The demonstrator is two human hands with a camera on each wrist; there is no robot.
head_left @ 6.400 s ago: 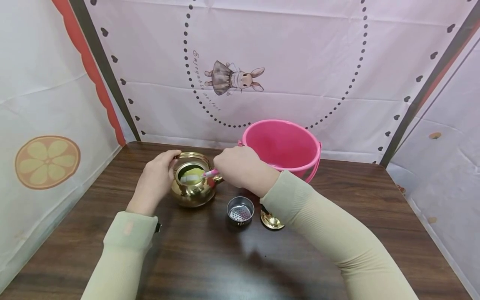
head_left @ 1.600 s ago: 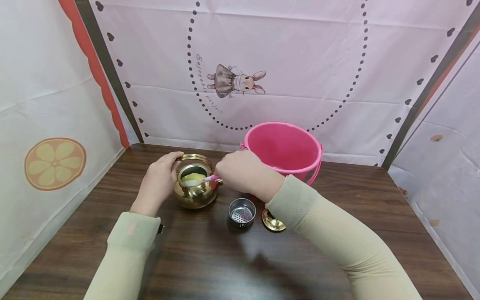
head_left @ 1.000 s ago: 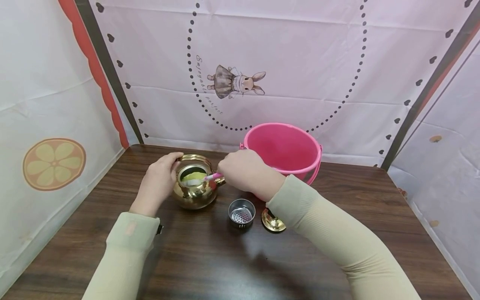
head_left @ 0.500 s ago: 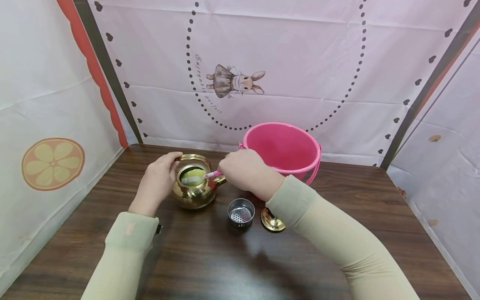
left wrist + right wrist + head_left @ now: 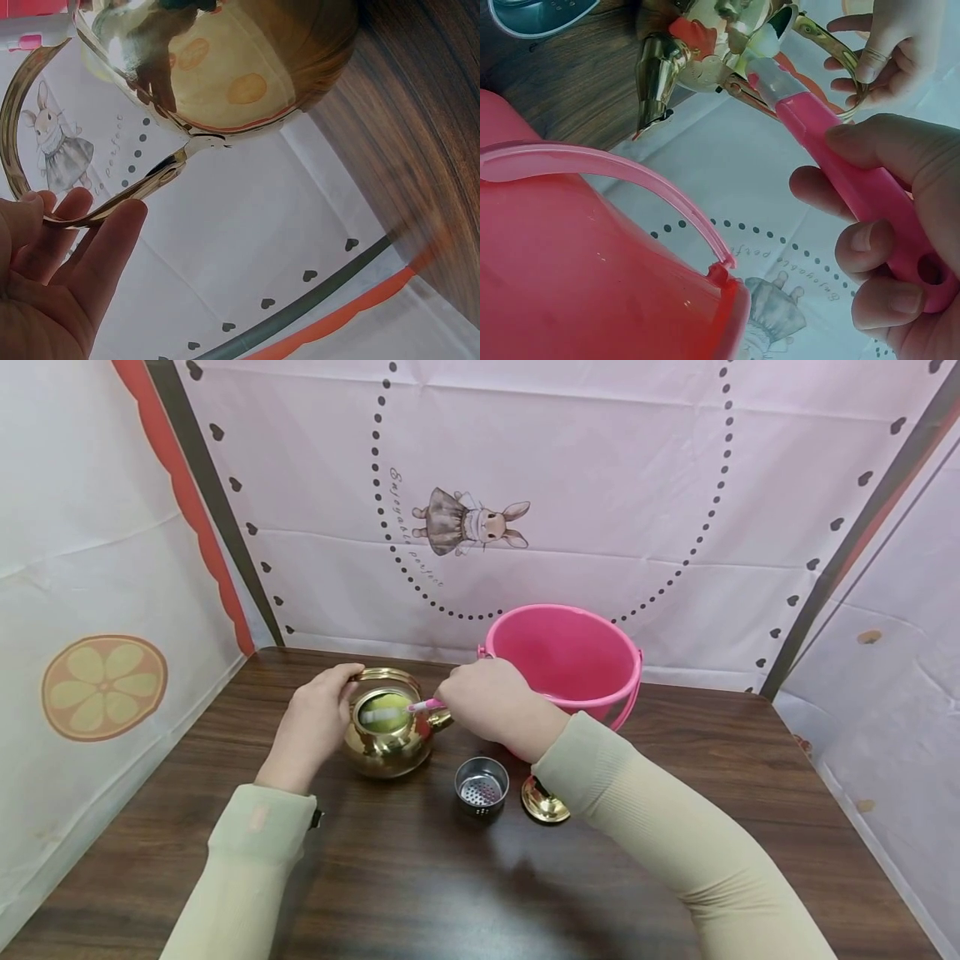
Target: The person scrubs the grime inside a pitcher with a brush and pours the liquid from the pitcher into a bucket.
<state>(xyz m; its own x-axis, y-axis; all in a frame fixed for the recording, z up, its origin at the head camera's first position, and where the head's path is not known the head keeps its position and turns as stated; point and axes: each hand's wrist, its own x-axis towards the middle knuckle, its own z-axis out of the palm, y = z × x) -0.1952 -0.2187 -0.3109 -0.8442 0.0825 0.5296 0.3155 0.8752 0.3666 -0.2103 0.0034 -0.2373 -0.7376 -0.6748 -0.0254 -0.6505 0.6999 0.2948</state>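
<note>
A shiny gold teapot (image 5: 386,753) stands lidless on the table at centre left, its spout toward the right. My left hand (image 5: 311,722) holds its raised handle; the left wrist view shows thumb and fingers around the gold handle (image 5: 10,127). My right hand (image 5: 495,702) grips the pink handle of a sponge brush (image 5: 855,172), fingers curled round it and thumb along the top. The brush's yellow-green sponge head (image 5: 386,702) sits inside the teapot's mouth, its white neck near the rim. The lower part of the sponge is hidden in the pot.
A pink bucket (image 5: 564,656) with its handle hanging at the right stands behind my right hand. Nearer lie a metal tea strainer (image 5: 482,787) with a perforated base and a gold lid (image 5: 545,806), partly covered by my right sleeve. Printed cloth walls enclose the table (image 5: 420,877).
The sponge brush shifts back and forth slightly in the teapot's mouth, and more of its green head shows now than a second ago. Both hands keep their holds, and the teapot stays in place.
</note>
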